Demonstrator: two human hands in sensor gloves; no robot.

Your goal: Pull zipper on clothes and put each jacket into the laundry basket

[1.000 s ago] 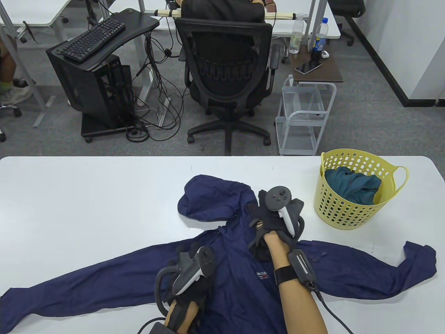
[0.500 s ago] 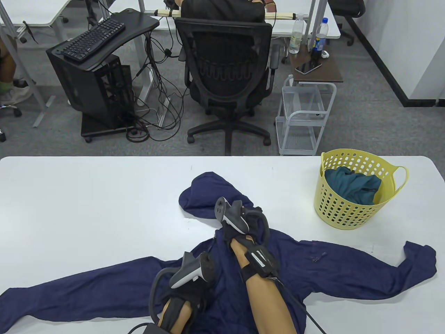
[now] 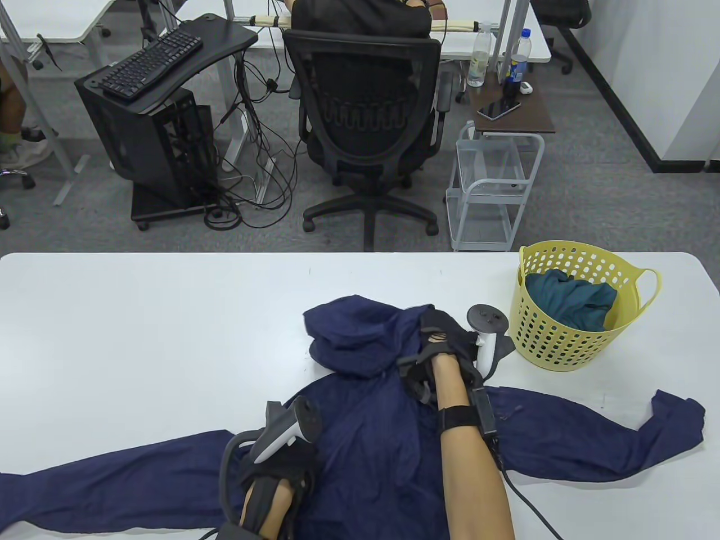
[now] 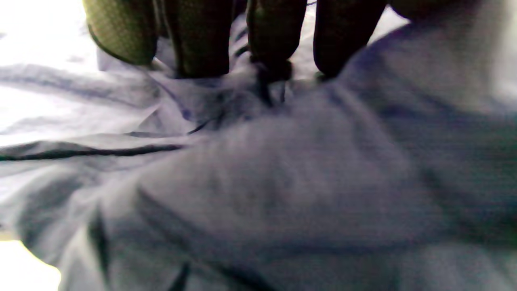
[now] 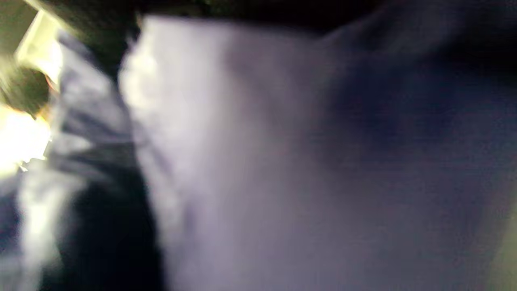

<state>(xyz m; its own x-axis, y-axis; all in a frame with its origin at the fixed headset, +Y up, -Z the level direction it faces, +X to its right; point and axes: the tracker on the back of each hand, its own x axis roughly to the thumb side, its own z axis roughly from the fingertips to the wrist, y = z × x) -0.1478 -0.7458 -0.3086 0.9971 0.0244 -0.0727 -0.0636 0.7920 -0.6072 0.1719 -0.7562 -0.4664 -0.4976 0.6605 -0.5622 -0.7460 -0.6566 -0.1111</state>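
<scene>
A navy jacket [image 3: 382,439] lies spread on the white table [image 3: 140,337], its sleeves stretched left and right. Its hood [image 3: 349,337] is bunched up at the far end. My right hand [image 3: 436,337] sits at the collar beside the hood and grips the cloth there. My left hand [image 3: 278,469] holds the lower left of the jacket body. In the left wrist view its fingers [image 4: 268,44] dig into puckered navy fabric [image 4: 282,182]. Blurred navy cloth [image 5: 282,161] fills the right wrist view. A yellow laundry basket [image 3: 562,349] stands at the right with a teal garment [image 3: 568,301] in it.
The basket stands just right of my right hand, near the table's far edge. Beyond the table are an office chair [image 3: 368,118], a small wire cart [image 3: 489,191] and a computer stand [image 3: 152,129]. The left sleeve runs off the view's left edge.
The right hand swung left, then back right to the collar, bunching the hood toward it. The left hand slid left and nearer, and the jacket's body and left sleeve shifted left with it.
</scene>
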